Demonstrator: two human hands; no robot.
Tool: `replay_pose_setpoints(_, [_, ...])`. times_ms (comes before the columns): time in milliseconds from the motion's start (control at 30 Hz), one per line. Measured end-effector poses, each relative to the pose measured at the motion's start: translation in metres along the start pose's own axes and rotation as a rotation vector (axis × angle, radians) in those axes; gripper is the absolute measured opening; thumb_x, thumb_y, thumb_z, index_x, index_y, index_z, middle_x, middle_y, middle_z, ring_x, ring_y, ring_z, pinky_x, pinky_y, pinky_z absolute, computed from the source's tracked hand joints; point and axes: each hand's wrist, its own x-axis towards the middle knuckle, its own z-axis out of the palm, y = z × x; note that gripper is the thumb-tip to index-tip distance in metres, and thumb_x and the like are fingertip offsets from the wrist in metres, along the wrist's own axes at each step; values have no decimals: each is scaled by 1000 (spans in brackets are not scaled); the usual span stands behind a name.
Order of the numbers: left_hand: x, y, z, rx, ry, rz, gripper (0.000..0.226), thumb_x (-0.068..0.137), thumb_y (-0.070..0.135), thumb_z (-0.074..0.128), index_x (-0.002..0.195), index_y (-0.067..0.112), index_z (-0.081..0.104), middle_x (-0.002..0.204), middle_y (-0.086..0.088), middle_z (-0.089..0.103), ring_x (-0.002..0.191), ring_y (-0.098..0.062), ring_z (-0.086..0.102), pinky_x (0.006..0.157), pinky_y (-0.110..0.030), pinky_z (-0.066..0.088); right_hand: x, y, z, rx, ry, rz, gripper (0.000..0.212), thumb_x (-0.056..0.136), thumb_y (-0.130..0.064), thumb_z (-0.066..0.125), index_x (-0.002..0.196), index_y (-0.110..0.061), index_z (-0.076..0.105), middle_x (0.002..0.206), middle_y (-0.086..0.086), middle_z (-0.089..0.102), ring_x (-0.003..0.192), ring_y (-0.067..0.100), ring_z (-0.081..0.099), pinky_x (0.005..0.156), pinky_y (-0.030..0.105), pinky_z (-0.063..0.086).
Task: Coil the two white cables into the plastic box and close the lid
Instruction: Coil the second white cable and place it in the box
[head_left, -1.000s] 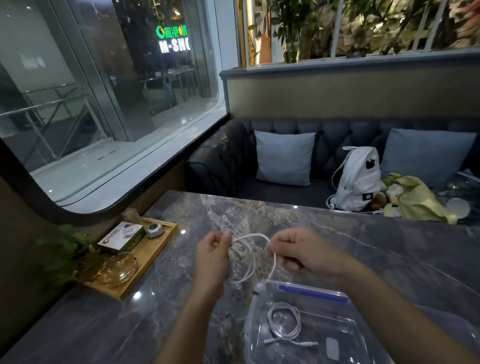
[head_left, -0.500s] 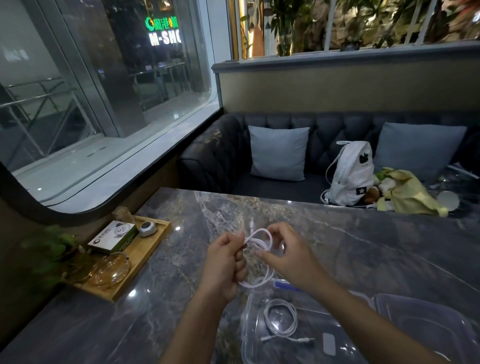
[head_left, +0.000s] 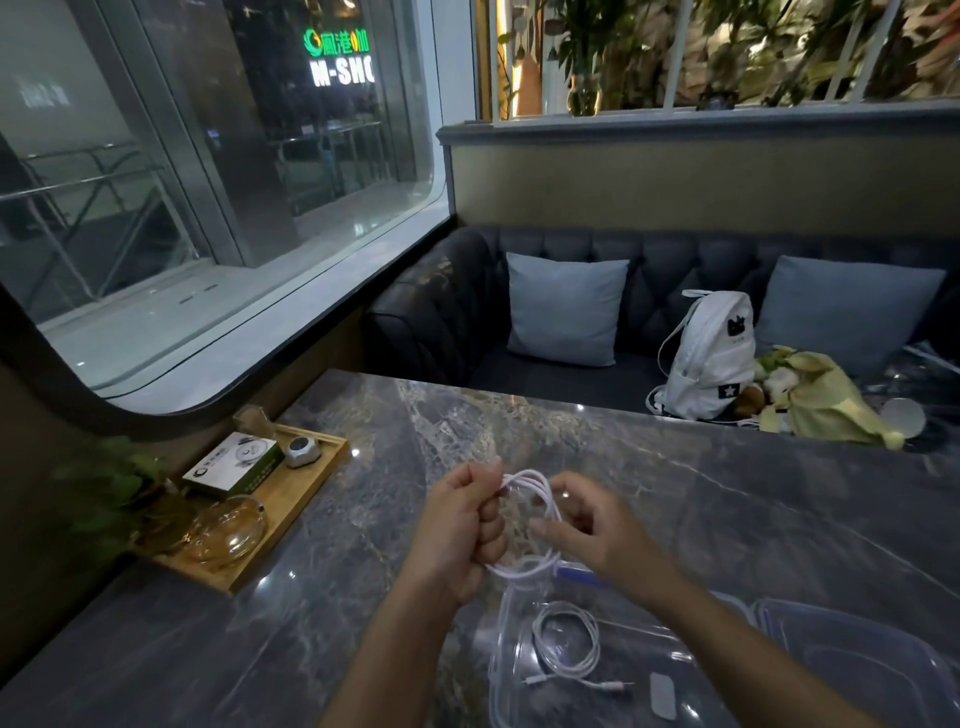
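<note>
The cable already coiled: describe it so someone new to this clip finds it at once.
Start at the marble table and drop to its near edge, where a clear plastic box sits open. The coiled cable lies flat inside, one plug end trailing right. Unlike the second white cable, no hand touches it.

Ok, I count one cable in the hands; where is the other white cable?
In the head view, the coiled cable lies inside the clear plastic box, bottom centre, just below both hands.
</note>
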Motion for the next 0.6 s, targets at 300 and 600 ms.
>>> replay_pose_setpoints(300, [-1, 2, -16, 128, 114, 11, 35, 94, 13, 48, 60, 16, 38, 41, 6, 31, 30, -4, 22, 29, -12, 17, 4, 1, -37, -134, 196, 176, 31, 76, -10, 70, 54, -30, 65, 43, -17, 59, 42, -5, 48, 46, 5, 35])
replay_pose_setpoints(600, [5, -16, 4, 403, 21, -31, 37, 93, 15, 51, 56, 17, 43, 35, 11, 35, 30, -3, 25, 31, -13, 21, 6, -23, -21, 187, -186, 365, 23, 80, -33, 62, 70, -14, 70, 42, -9, 47, 39, 5, 35, 38, 15, 28])
